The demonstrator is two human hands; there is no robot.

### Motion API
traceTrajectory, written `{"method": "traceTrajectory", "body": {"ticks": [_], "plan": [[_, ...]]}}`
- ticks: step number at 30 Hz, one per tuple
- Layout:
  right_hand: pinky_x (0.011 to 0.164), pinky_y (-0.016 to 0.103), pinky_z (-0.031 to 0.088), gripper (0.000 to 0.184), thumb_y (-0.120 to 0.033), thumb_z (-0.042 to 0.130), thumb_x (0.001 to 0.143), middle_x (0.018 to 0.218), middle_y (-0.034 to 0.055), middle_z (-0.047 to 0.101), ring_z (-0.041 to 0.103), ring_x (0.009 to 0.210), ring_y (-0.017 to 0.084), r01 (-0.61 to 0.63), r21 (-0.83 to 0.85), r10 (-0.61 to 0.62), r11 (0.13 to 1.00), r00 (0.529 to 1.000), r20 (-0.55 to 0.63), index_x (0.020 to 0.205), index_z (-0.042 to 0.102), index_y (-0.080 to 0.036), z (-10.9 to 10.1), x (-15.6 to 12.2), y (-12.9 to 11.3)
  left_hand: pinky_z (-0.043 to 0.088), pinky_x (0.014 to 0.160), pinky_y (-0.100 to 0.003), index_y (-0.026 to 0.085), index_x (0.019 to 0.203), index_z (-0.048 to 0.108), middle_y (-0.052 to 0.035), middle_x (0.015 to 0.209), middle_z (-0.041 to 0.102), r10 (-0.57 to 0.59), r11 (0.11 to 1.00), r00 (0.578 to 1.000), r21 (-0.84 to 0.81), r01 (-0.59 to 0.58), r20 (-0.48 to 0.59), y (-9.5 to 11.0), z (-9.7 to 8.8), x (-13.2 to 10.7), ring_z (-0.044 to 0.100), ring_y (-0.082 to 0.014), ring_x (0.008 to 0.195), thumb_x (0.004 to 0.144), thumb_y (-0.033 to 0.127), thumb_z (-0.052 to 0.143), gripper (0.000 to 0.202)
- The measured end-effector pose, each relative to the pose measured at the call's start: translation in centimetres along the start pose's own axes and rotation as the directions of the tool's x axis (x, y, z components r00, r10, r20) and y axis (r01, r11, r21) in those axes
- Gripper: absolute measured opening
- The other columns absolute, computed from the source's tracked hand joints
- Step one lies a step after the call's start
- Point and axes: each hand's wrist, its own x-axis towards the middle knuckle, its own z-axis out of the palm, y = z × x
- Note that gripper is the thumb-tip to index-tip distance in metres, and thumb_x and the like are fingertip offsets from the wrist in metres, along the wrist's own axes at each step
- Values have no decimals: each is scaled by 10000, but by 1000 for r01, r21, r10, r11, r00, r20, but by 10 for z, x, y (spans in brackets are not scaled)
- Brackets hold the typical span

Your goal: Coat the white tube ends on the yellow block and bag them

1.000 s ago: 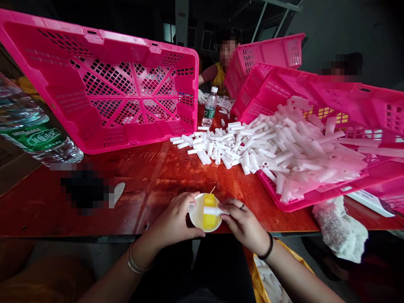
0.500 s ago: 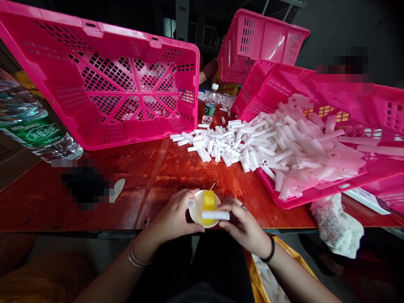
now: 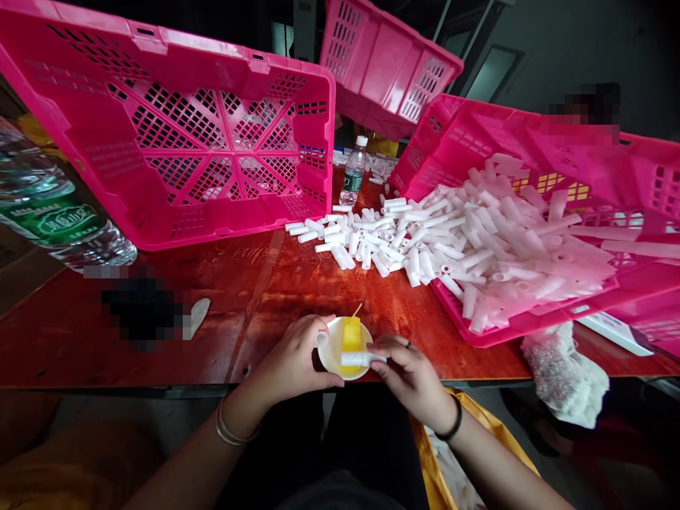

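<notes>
A small white dish [image 3: 336,354] with a yellow block [image 3: 350,334] in it sits at the near edge of the red table [image 3: 249,297]. My left hand [image 3: 290,361] is curled round the dish's left rim and pinches a short white tube [image 3: 321,338]. Lying across the yellow block is another white tube [image 3: 357,359], pinched at its right end by my right hand [image 3: 411,375]. A thin stick [image 3: 356,310] pokes up behind the block.
A tipped pink crate [image 3: 531,212] spills several white tubes [image 3: 404,237] onto the table. An empty pink crate [image 3: 175,134] stands on its side at the left. A person behind lifts a third crate [image 3: 387,64]. Water bottles [image 3: 353,173] [image 3: 53,212] stand nearby; a mesh bag [image 3: 566,372] lies at right.
The crate at the back has been lifted higher and swung left over the table. My right hand has drawn its tube slightly left across the yellow block.
</notes>
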Motion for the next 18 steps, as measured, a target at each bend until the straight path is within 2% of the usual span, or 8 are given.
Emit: {"method": "traceTrajectory", "body": {"ticks": [3, 5, 8, 10, 12, 14, 16, 18], "plan": [[833, 363, 537, 206, -120, 521, 891, 1023, 84, 631, 606, 980, 214, 269, -177, -258, 947, 963, 83, 1023, 646, -218, -3, 0, 7, 366, 1029, -480, 224, 1152, 475, -127, 1303, 513, -13, 1000, 999, 12, 13, 34, 1, -2, 2, 450, -326, 1224, 518, 396, 848, 755], [839, 383, 534, 215, -102, 521, 886, 1044, 78, 637, 606, 987, 215, 335, -168, -325, 927, 942, 82, 1013, 638, -229, -3, 0, 11, 352, 1041, -499, 219, 1182, 445, -144, 1324, 487, 3, 999, 998, 37, -5, 63, 2, -6, 3, 414, -337, 1258, 523, 392, 852, 794], [807, 374, 543, 129, -190, 541, 901, 1024, 97, 649, 625, 949, 207, 107, 55, -102, 993, 990, -93, 1011, 604, -212, -1, 4, 5, 356, 1038, -502, 190, 1127, 443, -193, 1405, 373, 52, 994, 998, 98, -55, 35, 7, -15, 3, 324, -360, 1323, 616, 434, 796, 668], [707, 319, 557, 141, -296, 562, 901, 911, 83, 662, 642, 805, 176, -100, 279, 144, 955, 979, -142, 1001, 590, -199, 0, 9, -5, 426, 976, -436, 187, 1107, 439, -180, 1340, 435, 30, 990, 1000, 141, -31, 6, 14, -22, 2, 435, -305, 1249, 822, 394, 609, 391], [614, 267, 542, 214, -379, 584, 883, 781, 44, 649, 615, 660, 136, -233, 446, 302, 864, 949, -90, 986, 593, -191, -1, 14, -18, 481, 873, -355, 203, 1101, 445, -114, 1152, 564, 14, 981, 999, 193, -21, 38, 23, -27, 1, 570, -224, 1058, 936, 270, 409, 182], [582, 250, 523, 280, -432, 615, 851, 709, 20, 626, 588, 607, 121, -309, 525, 371, 793, 929, -13, 968, 603, -178, -4, 20, -28, 486, 832, -334, 216, 1102, 469, -69, 1040, 605, 69, 956, 994, 279, -89, 80, 32, -30, 0, 595, -206, 958, 944, 218, 383, 180], [553, 242, 504, 328, -466, 630, 827, 684, 12, 611, 571, 587, 118, -381, 529, 414, 758, 908, 61, 958, 606, -166, -8, 24, -35, 464, 873, -364, 219, 1128, 497, -72, 1050, 609, 162, 902, 984, 395, -176, 68, 40, -32, -1, 575, -231, 983, 922, 184, 425, 221], [501, 226, 467, 321, -472, 600, 842, 664, 4, 586, 540, 551, 111, -412, 461, 417, 786, 904, 96, 922, 601, -161, -12, 26, -39, 448, 881, -397, 218, 1131, 531, -81, 1019, 616, 195, 855, 979, 481, -195, 51, 49, -33, -3, 566, -254, 969, 907, 166, 438, 249]]}}
